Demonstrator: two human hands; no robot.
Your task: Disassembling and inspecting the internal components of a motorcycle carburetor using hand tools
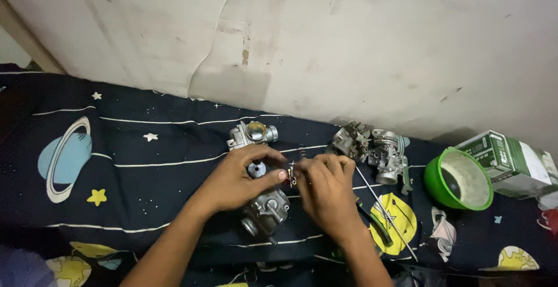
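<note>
2 hands meet over a dark space-print bedsheet (145,171): your left hand (241,182) and right hand (328,191) pinch 1 tiny brass part (291,174) between fingertips, above a grey carburetor body (266,211). You seem mid-fitting; next calls for fine alignment

Green bowl (458,178), green-white box (508,162), spare carburetor (252,134), screwdriver (386,216).

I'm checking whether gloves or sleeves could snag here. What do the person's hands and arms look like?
Both forearms are bare up to the picture's lower edge, with no sleeves in view. The left hand and right hand wear no gloves; no rings, watch or wristbands are visible.
</note>
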